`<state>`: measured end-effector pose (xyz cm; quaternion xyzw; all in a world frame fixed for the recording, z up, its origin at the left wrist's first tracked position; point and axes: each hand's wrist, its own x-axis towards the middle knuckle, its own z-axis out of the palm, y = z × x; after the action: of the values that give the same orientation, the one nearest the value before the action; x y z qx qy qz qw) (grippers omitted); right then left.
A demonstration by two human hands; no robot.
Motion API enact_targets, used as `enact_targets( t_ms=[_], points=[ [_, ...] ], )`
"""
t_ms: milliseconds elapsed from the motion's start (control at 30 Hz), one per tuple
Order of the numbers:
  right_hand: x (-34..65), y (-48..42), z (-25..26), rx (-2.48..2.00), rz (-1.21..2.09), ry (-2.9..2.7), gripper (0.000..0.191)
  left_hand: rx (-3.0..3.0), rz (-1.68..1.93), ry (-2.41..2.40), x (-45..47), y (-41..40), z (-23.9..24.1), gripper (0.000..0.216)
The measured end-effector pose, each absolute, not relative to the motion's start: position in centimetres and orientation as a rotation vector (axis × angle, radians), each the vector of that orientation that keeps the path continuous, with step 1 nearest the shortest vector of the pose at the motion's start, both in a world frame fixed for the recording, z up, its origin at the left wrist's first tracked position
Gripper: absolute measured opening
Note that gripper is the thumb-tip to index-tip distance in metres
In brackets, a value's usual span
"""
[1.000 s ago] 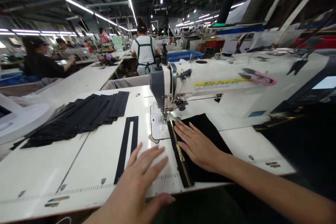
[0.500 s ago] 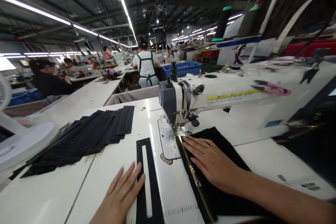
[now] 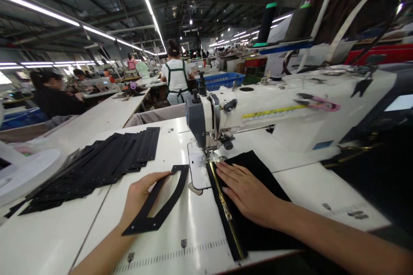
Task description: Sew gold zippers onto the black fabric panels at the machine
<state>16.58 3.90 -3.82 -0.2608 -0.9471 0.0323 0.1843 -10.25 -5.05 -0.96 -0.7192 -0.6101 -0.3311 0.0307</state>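
Note:
My left hand [image 3: 142,193] grips a black slotted strip [image 3: 177,193] by its left side and far end, and the strip bends as it rises off the table. Flat on black fabric [image 3: 271,223] lies my right hand [image 3: 247,187], fingers stretched out beside a gold zipper [image 3: 223,202]. The zipper runs lengthwise along the fabric's left edge, its far end close to the needle area of a white sewing machine [image 3: 206,137]. Left of the machine, a fanned pile of black slotted strips [image 3: 106,163] rests on the white table [image 3: 167,262].
Pink-handled snips [image 3: 318,102] and a yellow tape lie on the machine arm. A white fan base [image 3: 35,172] stands at the left. Thread cones [image 3: 266,23] are behind the machine. Beyond are a blue crate [image 3: 222,80] and a person in a green apron [image 3: 176,75].
My left hand has gone from lying over the flat slotted strip to gripping it, lifting and bending it. My right hand stays on the fabric. The whole view has shifted slightly.

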Motion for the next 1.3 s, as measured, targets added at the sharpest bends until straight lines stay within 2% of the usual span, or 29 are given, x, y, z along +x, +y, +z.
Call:
enact_targets(
  t_ms=[100, 200, 333, 667, 800, 1000, 1300],
  points=[
    [16.4, 3.3, -3.8, -0.729, 0.105, -2.648, 0.043, -2.188, -1.034, -1.671, -6.9, -5.1, -0.7, 0.027],
    [16.3, 3.1, -3.7, -0.714, 0.157, -2.626, 0.044, -2.299, -0.843, -1.405, -3.4, -4.1, -1.2, 0.029],
    [16.3, 3.3, -3.8, -0.683, 0.222, -2.604, 0.045, -2.315, -0.606, -1.453, -1.1, -2.5, -2.4, 0.028],
    [16.4, 3.4, -4.0, -0.717, 0.224, -2.579, 0.046, -2.448, -0.512, -1.422, -1.7, -2.1, -2.1, 0.029],
    [16.4, 3.5, -3.8, -0.737, 0.326, -2.599, 0.047, -2.493, -0.428, -1.354, -2.2, -1.7, -2.2, 0.028],
    [16.8, 3.9, -3.0, -0.713, 0.549, -2.59, 0.056, -2.5, -0.349, -1.285, -3.3, -1.4, -2.2, 0.03],
    [17.0, 4.3, -3.1, -0.681, 0.565, -2.563, 0.064, -2.553, -0.26, -1.249, -4.8, -1.0, -2.3, 0.031]
  ],
)
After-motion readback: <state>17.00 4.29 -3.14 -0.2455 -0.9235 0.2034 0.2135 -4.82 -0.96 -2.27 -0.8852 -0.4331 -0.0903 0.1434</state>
